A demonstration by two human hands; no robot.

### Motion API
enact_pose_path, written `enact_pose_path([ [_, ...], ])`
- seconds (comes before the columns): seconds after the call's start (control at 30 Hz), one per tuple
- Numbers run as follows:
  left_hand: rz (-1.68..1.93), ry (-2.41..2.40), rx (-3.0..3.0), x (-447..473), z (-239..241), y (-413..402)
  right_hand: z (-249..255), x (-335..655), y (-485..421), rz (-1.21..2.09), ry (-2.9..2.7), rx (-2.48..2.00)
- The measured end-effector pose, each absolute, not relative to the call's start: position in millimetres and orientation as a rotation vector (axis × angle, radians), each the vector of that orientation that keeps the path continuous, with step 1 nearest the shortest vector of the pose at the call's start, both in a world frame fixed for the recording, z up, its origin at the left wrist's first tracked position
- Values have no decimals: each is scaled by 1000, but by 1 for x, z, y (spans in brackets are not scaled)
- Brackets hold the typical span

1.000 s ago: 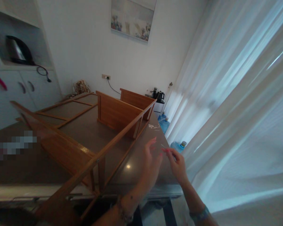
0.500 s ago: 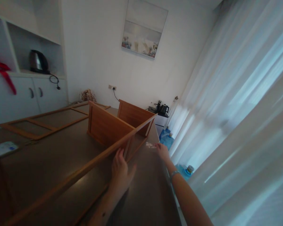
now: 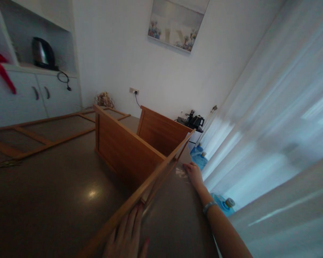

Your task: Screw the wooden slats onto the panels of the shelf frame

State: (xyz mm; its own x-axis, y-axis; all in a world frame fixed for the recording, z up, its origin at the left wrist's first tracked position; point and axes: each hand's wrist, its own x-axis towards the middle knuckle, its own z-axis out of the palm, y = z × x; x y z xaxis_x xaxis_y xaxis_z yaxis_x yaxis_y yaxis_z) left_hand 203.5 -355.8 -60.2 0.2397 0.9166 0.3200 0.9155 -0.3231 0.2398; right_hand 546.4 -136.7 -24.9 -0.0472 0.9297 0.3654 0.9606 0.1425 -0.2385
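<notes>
A wooden rack (image 3: 129,154) lies on its side on the dark table (image 3: 70,200), with two upright panels joined to a long rail (image 3: 129,202). Low in the view, my left hand (image 3: 127,233) rests against that rail, fingers stretched out and nearly straight, gripping nothing. By the table's right edge, my right hand (image 3: 194,175) is closed, its fingertips pinching at a corner of a small shiny clear packet (image 3: 181,172) that lies on the tabletop. What the packet contains is too blurred to name.
A flat wooden ladder-like frame (image 3: 52,142) lies along the table's far left. Dried stalks (image 3: 104,99) sit at the back. Blue water bottles (image 3: 223,203) stand beyond the right edge, near white curtains (image 3: 271,168). A kettle (image 3: 43,53) stands on the shelf.
The view has moved closer to the rack. My left hand has slid back along the rail, lower in view, with fingers flatter. My right hand stays beside the packet.
</notes>
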Motion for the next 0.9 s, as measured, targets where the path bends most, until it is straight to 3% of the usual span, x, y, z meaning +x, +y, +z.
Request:
enact_pose_path([
  [0.3, 651, 1890, 2784, 205, -61, -365, -30, 551, -132, -110, -2010, -1674],
  [0.9, 920, 1831, 2802, 209, -38, -364, -15, 540, -142, -383, -2218, -1726],
])
